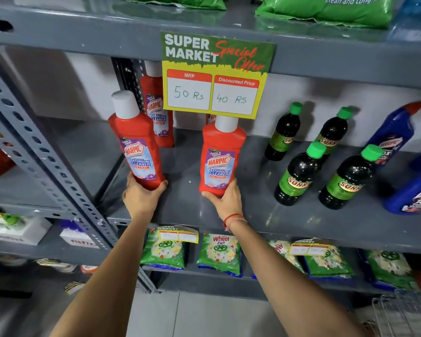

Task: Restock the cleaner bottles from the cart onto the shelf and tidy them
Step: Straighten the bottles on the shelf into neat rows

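Observation:
My left hand grips the base of a red Harpic bathroom cleaner bottle with a white cap, at the left end of the grey middle shelf. My right hand holds a second red Harpic bottle by its base, a little to the right, under the price sign. Both bottles are upright, at or just above the shelf board. A third red Harpic bottle stands behind them at the back. The cart shows only as a wire corner at the bottom right.
A yellow-green price sign hangs from the upper shelf edge. Several dark green-capped Sunny bottles and blue Harpic bottles stand on the right of the shelf. Green detergent packs fill the shelf below. A perforated grey upright runs at the left.

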Motion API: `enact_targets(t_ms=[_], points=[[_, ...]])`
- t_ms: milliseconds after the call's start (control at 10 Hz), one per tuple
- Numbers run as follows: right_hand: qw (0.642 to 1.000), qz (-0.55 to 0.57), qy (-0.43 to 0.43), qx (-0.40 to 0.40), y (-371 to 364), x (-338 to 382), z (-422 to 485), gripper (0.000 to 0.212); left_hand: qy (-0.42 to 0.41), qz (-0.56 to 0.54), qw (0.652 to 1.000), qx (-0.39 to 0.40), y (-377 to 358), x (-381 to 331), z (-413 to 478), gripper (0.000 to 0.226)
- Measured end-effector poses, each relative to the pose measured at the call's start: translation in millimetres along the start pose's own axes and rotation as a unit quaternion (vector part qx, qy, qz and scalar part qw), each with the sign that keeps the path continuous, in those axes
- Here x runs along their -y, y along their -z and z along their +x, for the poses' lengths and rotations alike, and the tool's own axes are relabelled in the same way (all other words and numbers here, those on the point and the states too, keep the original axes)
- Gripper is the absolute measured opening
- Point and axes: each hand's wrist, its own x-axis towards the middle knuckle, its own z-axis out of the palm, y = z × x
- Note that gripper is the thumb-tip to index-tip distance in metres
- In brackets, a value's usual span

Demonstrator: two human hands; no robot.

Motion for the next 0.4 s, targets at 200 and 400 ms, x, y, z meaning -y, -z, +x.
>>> enact_targets(t_ms=[200, 400], points=[[1.000, -0.002, -0.002, 0.026, 6, 6, -2, 0.076, 0.015, 0.003, 1.000, 0.018, 2, -5, -2, 0.086], [0.999, 0.003, 0.033, 0.021, 18, 2, -9, 0.078, 0.019, 0.019, 1.000, 0.007, 3, -5, -18, 0.102]])
